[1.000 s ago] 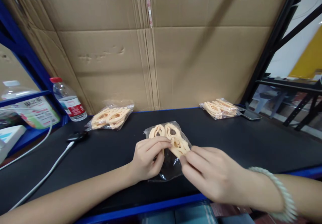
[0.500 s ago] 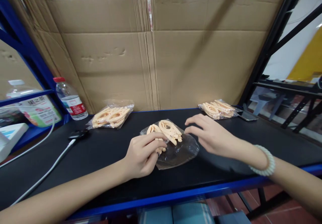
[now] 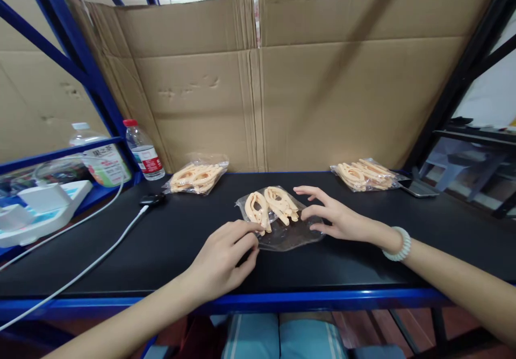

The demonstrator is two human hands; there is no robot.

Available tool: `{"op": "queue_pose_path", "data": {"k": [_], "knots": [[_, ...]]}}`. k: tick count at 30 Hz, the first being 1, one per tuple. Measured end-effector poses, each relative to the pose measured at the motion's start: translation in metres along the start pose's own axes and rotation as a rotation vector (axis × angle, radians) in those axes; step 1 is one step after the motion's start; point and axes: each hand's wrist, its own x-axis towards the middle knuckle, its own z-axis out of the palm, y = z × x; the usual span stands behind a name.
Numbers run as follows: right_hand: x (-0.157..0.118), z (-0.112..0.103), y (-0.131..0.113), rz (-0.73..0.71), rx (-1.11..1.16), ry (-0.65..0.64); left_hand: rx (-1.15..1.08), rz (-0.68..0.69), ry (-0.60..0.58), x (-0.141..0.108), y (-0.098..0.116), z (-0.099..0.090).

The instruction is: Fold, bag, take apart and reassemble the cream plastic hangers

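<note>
A clear plastic bag lies flat on the black table, with two stacks of pale orange looped pieces in its upper part, a left stack and a right stack. My left hand is at the bag's lower left, fingers loosely spread and curved, index fingertip at the bottom of the left stack; nothing is gripped. At the bag's right side, my right hand hovers or rests with fingers apart and holds nothing. Its wrist has a pale beaded bracelet.
Filled bags lie at the back left and back right, beside a phone. A red-capped bottle, a black plug with a white cable and a power strip are left. Cardboard stands behind.
The view has shifted, so the scene sits farther right. My left hand has drawn back from over the left stack, now uncovered. My right hand has come closer to the bag's right side.
</note>
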Motion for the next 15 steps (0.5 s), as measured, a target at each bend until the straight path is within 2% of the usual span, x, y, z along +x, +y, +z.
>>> {"op": "queue_pose_path", "data": {"k": [4,7,9,12,15], "knots": [[-0.001,-0.001,-0.002,-0.026,-0.056,0.064,-0.017,-0.036,0.036,-0.001,0.000,-0.007],[0.001,0.001,-0.009,-0.041,0.133,0.119,-0.110,-0.080,0.052,-0.008,0.003,-0.013],[0.002,0.002,-0.018,-0.022,0.300,0.128,-0.200,-0.165,0.082,-0.014,0.007,-0.016],[0.003,0.005,-0.033,0.071,0.484,0.111,-0.347,-0.337,0.139,-0.021,0.014,-0.018],[0.003,0.010,-0.042,0.257,0.703,0.078,-0.483,-0.499,0.158,-0.025,0.019,-0.016]]}}
